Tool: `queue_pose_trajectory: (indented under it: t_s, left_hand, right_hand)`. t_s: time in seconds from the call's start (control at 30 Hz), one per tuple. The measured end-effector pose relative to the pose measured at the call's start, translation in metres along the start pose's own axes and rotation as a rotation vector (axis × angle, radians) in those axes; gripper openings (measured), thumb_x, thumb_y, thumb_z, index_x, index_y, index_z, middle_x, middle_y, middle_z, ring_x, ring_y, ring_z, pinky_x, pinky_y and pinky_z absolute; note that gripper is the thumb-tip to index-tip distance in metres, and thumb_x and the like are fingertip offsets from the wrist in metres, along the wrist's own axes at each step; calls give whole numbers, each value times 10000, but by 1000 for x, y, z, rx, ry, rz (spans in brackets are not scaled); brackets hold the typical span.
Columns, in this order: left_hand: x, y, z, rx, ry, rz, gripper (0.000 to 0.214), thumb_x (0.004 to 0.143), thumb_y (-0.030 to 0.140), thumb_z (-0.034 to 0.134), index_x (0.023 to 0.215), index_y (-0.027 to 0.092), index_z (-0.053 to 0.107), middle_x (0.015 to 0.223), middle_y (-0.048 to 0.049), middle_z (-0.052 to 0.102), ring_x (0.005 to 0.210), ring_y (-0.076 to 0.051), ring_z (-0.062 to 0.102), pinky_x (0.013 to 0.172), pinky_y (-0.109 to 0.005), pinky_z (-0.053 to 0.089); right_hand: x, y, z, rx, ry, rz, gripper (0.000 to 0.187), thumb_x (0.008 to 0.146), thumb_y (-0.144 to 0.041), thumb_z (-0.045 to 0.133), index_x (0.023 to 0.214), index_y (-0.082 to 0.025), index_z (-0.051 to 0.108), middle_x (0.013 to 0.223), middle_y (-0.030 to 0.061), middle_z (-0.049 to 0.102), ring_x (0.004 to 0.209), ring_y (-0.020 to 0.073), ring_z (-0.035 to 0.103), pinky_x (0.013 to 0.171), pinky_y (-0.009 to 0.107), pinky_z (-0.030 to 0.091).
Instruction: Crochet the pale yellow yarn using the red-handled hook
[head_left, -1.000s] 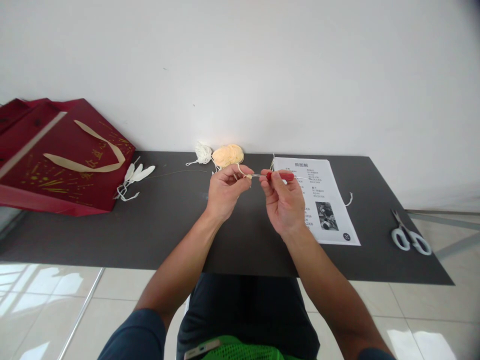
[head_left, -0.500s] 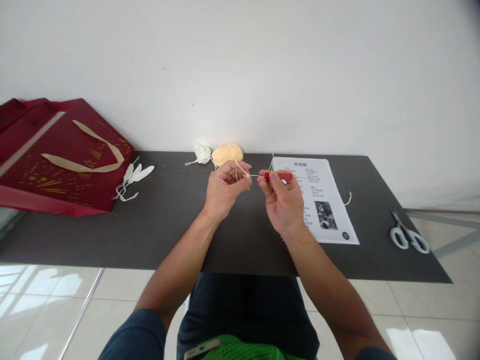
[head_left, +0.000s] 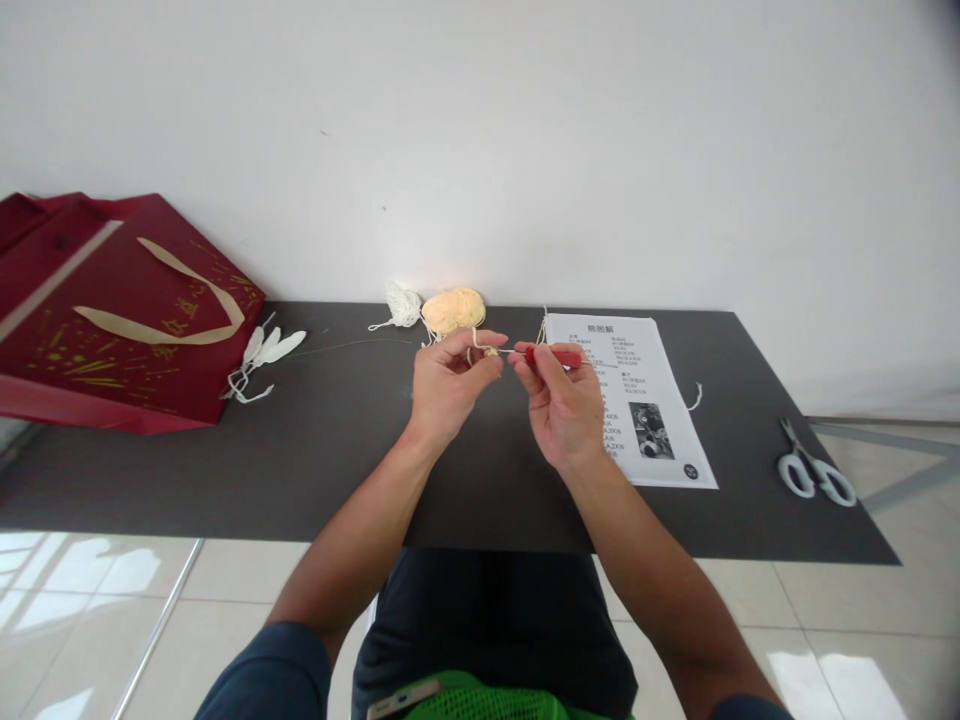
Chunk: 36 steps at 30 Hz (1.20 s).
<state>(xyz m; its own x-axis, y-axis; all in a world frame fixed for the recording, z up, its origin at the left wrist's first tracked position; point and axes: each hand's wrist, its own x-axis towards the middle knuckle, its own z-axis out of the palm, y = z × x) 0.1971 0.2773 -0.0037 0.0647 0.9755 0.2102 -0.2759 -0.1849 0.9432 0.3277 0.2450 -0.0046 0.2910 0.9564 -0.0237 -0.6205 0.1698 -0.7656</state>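
Observation:
My left hand is closed, pinching a small piece of cream yarn work between thumb and fingers, with a strand looped over the index finger. In my right hand a crochet hook with a red handle is gripped, its thin metal shaft pointing left to the yarn at my left fingertips. Behind the left hand sits a pale yellow yarn ball, and beside it a smaller white yarn ball. A printed pattern sheet lies under and right of my right hand.
A dark red paper bag lies on the black table at left. Next to it are white crocheted pieces with loose tails. Scissors rest near the right edge. A white wall stands behind the table.
The hook has shifted slightly left, bringing my right hand closer to my left. The yarn strand between the hands sits lower against the left index finger.

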Motion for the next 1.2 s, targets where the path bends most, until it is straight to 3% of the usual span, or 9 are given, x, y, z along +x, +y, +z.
queue_pose_trajectory:
  t_s: [0.2,0.33,0.53,0.63,0.87,1.03,1.2]
  left_hand:
    - [3,1,-2,-76,-49,-6,122,813,200,763,886,227,857,713,4,607,598,-79,433,561,-248,314]
    - [5,-1,-3,-68,-47,-41,96,788,215,825,880,221,853,797,-16,693,672,-86,536,627,-239,402]
    - [5,-1,1,-71,-30,75,580,761,168,856,1311,308,738,737,53,629,775,-103,619,793,-256,513]
    - [5,-1,3,-12,13,148,599,785,164,836,1355,295,709,688,70,587,761,-101,628,824,-265,528]
    - [3,-3,2,-38,92,146,502,769,199,864,1255,277,763,762,37,707,841,-131,707,871,-291,548]
    - [4,0,4,-173,118,26,496,735,228,902,1214,269,775,771,23,729,831,-125,710,695,-223,504]
    - [2,4,6,-315,159,-92,603,679,258,951,1247,263,752,773,22,749,702,-86,666,504,-183,358]
  right_hand:
    - [0,-1,0,5,0,16,264,818,-311,870,880,-219,630,876,0,838,779,113,819,773,177,685]
    - [1,-1,0,10,-1,11,257,821,-301,867,878,-219,631,871,2,838,781,112,819,777,176,684]
    - [0,0,1,0,1,-5,225,842,-296,848,884,-222,639,885,-6,838,790,105,818,780,172,683]
    - [-2,0,2,-4,4,-20,242,836,-319,856,888,-224,639,897,-6,837,792,109,819,776,179,683]
    - [-8,5,8,-67,8,-129,157,874,-329,821,921,-235,704,893,-5,830,751,115,804,719,209,672]
    - [-20,8,12,-241,52,-286,100,877,-310,811,963,-261,802,928,10,829,781,151,790,740,296,680]
    - [-33,9,6,-499,16,-420,170,859,-290,824,1020,-340,843,1087,14,830,945,206,791,1000,409,664]
